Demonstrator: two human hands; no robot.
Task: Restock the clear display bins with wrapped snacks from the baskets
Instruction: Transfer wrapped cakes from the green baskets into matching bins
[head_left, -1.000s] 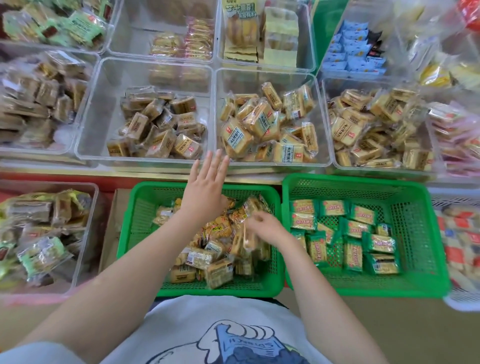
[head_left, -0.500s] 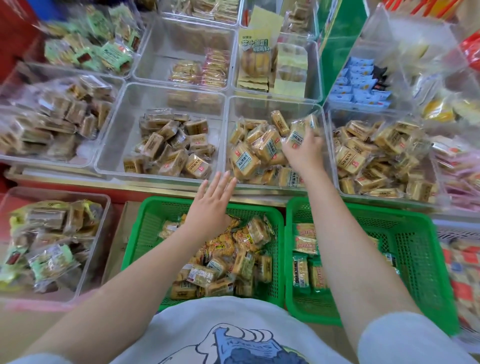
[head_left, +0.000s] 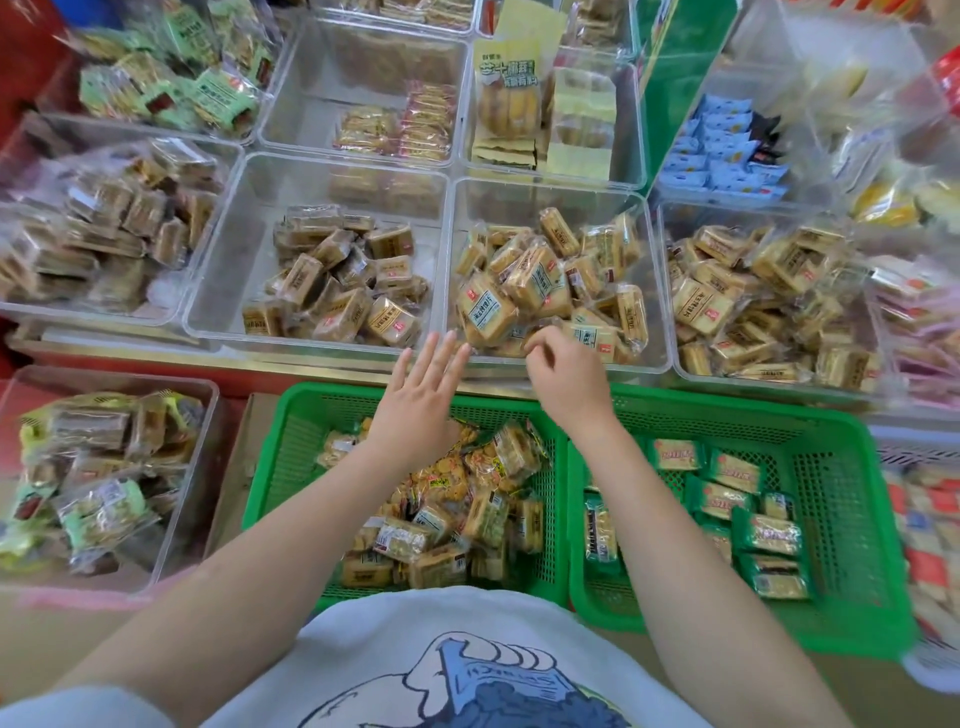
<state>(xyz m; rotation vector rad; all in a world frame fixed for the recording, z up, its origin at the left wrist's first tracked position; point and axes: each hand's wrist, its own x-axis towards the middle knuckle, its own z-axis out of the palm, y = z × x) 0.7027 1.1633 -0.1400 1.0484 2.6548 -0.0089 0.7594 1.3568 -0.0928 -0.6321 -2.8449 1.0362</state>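
While both hands are hanging above the far rim of the left green basket (head_left: 291, 457), the wrapped snacks (head_left: 441, 509) that the next pick probably calls for are lying below and behind the fingers, toward the person, heaped across the middle and near end of that basket. The left hand (head_left: 415, 410) is reaching forward with its fingers straight and slightly spread, holding nothing, the fingertips lying over the near wall of the clear bin of brown-labelled squares (head_left: 332, 291). The right hand (head_left: 566, 379) is hovering just beside it with its fingers loosely curled, and no packet is showing in them; its knuckles are sitting at the near wall of the middle clear bin (head_left: 657, 291), where tan biscuit packs (head_left: 535, 280) are piled at all angles.

Judging from this, the right hand is sitting slightly nearer the heap's far right corner, and either hand would be drawing back and down to reach it. The packets there are lying at mixed angles, so no single long axis is governing the grip. The right green basket (head_left: 841, 467) is holding green-wrapped bars (head_left: 727, 499) lying flat, mostly along its left and near sides.
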